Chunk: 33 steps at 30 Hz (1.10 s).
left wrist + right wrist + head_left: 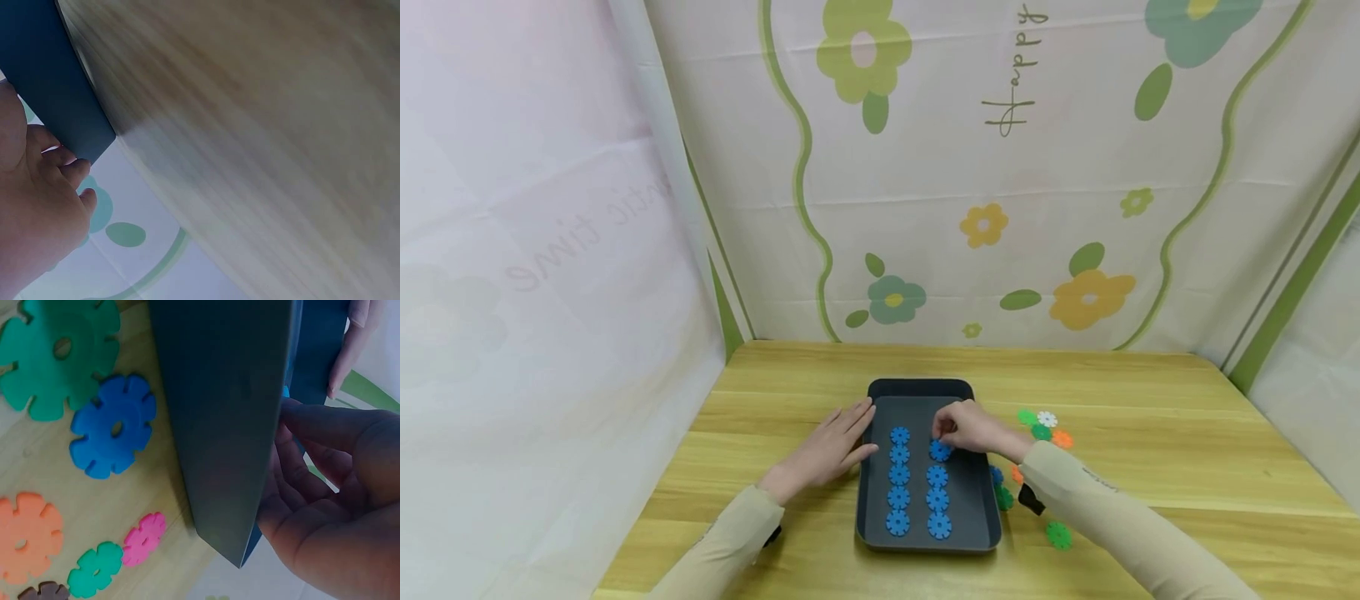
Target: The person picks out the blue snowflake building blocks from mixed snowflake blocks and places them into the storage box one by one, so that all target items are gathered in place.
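A dark grey baking tray (918, 483) lies on the table with two columns of blue notched plastic discs (898, 498) in it. My left hand (831, 446) rests along the tray's left rim with its fingers extended, and the left wrist view has it against the tray's outer wall (50, 81). Reaching in over the right rim, my right hand (967, 427) pinches a blue notched disc (939, 452) at the far end of the right column. From the right wrist, the tray wall hides most of that disc; just a sliver of blue shows by the fingertips (303, 419).
Right of the tray, loose notched discs lie on the wooden table (1150, 467): green (1059, 535), white (1047, 419), orange (1062, 438) and blue (114, 427), plus a small pink one (144, 539). A printed flowered cloth (925, 167) hangs behind the table.
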Motion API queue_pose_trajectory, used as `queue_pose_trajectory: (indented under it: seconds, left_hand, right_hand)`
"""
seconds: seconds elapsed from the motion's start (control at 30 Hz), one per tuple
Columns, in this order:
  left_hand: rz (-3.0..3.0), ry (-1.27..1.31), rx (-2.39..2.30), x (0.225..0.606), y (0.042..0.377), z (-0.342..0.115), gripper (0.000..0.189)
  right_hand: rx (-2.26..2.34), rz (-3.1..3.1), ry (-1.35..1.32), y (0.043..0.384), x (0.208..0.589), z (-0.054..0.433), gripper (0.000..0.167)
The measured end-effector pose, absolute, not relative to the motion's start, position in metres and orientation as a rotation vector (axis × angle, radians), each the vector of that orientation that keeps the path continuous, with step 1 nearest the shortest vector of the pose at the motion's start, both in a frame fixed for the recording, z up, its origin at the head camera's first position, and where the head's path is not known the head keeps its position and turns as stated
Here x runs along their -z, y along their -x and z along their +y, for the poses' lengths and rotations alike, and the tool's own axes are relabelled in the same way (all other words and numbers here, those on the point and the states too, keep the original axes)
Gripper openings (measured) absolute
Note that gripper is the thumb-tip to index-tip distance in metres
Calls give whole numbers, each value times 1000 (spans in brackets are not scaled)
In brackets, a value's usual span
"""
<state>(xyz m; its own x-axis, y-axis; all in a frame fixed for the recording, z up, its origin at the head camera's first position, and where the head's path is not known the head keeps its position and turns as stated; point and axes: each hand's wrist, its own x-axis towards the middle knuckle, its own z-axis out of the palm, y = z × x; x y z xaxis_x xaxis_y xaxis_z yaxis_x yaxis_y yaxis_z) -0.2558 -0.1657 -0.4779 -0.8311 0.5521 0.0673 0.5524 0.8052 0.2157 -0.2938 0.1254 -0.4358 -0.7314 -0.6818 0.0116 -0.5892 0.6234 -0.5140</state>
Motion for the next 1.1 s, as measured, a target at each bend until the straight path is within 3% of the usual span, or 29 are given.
queue_pose_trajectory:
  seconds: [1.1]
  left_hand:
    - [-2997, 911, 347, 478, 257, -165, 71]
  right_hand:
    - [729, 2680, 1010, 291, 438, 123, 6]
